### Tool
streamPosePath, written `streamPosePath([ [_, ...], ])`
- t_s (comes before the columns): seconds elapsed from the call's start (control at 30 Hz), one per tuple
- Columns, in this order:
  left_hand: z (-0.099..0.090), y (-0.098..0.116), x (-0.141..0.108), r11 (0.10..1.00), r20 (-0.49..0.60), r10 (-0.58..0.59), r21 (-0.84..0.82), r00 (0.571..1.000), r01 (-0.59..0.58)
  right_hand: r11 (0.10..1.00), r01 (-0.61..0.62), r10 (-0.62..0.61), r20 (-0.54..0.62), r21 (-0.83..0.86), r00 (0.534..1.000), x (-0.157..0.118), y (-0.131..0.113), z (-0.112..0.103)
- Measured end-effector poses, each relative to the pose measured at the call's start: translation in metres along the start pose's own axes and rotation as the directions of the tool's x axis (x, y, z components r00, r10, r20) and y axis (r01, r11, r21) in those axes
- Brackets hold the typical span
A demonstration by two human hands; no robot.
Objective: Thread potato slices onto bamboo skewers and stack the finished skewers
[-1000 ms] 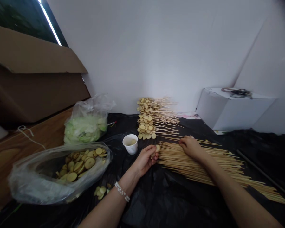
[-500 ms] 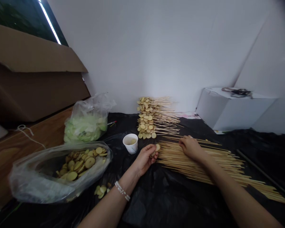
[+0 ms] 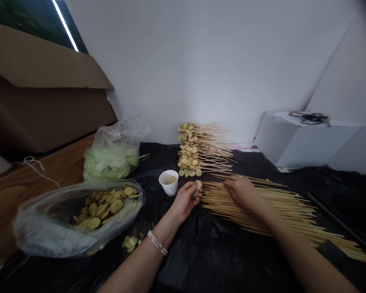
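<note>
Round pale slices [image 3: 198, 185] are pinched in the fingers of my left hand [image 3: 184, 201], just left of the tips of a wide pile of thin wooden sticks [image 3: 280, 211]. My right hand [image 3: 244, 193] rests over the upper left part of that pile, its fingertips pressed together on a stick. Beyond my hands lie finished skewers [image 3: 189, 150], slices at their left ends and bare sticks pointing right. An open plastic bag of slices [image 3: 101, 207] lies at the left. A white paper cup [image 3: 168, 183] with something pale inside stands by my left hand.
A tied bag of pale green leaves [image 3: 111, 160] sits behind the slice bag. Several loose slices [image 3: 131, 243] lie on the black plastic sheet [image 3: 198, 260]. A large cardboard box [image 3: 48, 110] is at the left, a white box [image 3: 295, 142] at the back right.
My right hand has shifted slightly left over the sticks, fingers lower toward them. My left hand has tilted its slices a little. The whole view has moved slightly.
</note>
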State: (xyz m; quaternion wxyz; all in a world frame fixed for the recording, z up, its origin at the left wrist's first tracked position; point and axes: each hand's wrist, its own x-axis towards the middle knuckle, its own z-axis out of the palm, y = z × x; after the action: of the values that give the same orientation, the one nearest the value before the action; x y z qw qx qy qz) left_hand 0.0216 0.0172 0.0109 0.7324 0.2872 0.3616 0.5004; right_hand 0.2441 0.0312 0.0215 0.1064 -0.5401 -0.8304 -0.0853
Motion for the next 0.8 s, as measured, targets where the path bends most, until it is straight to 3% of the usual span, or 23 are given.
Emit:
streamPosePath([
  [0.2,-0.005,-0.003,0.004,0.999,-0.049,0.036,-0.032,0.998,-0.038,0.996,0.023,-0.036,-0.159,-0.087,0.987,0.0,-0.005,-0.001],
  [0.4,-0.007,-0.004,0.007,0.993,-0.085,0.078,-0.076,0.993,-0.085,0.997,0.045,-0.059,-0.3,-0.056,0.952,-0.005,-0.014,-0.007],
  [0.67,-0.01,-0.002,0.009,0.996,-0.135,0.047,-0.063,0.99,-0.056,0.986,0.153,-0.166,-0.302,-0.066,0.939,-0.008,-0.023,-0.016],
  [0.8,-0.01,-0.003,0.006,0.998,-0.11,0.059,-0.017,0.992,-0.061,0.982,0.175,-0.188,-0.274,-0.072,0.943,-0.009,-0.033,-0.018],
])
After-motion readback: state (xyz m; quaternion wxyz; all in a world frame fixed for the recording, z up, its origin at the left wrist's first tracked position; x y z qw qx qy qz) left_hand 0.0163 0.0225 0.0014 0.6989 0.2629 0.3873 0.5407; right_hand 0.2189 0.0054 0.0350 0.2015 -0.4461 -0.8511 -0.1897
